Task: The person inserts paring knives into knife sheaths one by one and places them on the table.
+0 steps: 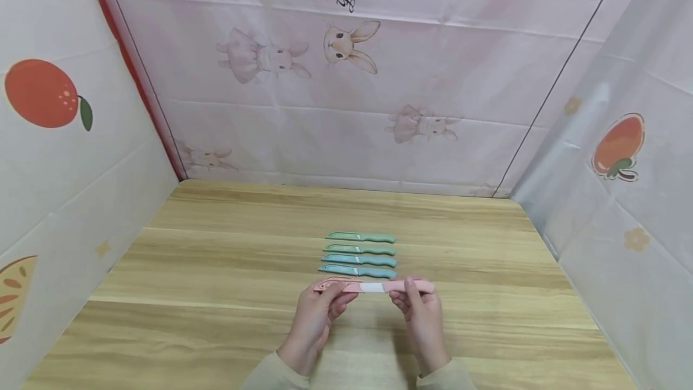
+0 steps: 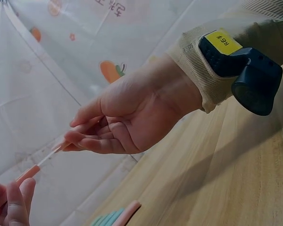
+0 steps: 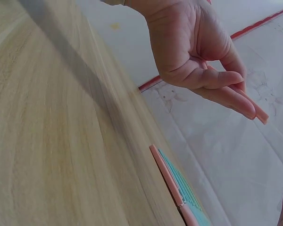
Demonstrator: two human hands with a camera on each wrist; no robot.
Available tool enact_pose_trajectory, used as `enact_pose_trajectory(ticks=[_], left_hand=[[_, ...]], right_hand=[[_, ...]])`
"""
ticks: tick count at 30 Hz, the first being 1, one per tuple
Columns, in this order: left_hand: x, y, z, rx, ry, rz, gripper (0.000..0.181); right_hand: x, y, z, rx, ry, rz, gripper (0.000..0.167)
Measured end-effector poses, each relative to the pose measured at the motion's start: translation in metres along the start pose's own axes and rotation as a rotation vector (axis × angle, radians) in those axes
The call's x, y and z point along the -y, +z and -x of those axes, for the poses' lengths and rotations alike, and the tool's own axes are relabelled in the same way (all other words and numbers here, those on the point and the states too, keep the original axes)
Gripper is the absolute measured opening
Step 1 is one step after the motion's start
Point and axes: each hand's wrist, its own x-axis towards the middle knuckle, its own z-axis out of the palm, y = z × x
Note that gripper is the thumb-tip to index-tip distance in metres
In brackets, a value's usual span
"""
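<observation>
A pink fruit knife [image 1: 372,287] is held level above the table between both hands, a stretch of white blade bare between sheath and handle. My left hand [image 1: 311,325] pinches its pink sheath [image 1: 354,286] between thumb and fingers. The pink handle [image 1: 394,286] is pinched by my right hand [image 1: 426,322]. Just beyond lie two blue knives [image 1: 375,272] and two green knives [image 1: 376,238], sheathed, parallel, handles to the right. Both wrist views show another pink knife [image 3: 164,169] on the table beside that row; the held knife largely hides it in the head view.
The wood-grain table [image 1: 216,324] is bordered by a pink rabbit-print sheet [image 1: 335,137] at the back and pale fruit-print sheets at left and right. A dark camera [image 2: 257,80] is strapped to the right wrist.
</observation>
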Motion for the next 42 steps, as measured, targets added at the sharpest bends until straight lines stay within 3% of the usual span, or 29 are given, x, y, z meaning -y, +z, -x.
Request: enact_pose_trajectory(ticks=[13, 42], left_hand=[[0.001, 0.0, 0.002, -0.003, 0.002, 0.016, 0.037], [0.007, 0.001, 0.002, 0.007, 0.021, 0.024, 0.035]], right_hand=[[-0.004, 0.005, 0.002, 0.01, 0.0, 0.012, 0.015], [-0.012, 0.011, 0.007, -0.027, 0.01, -0.033, 0.012]])
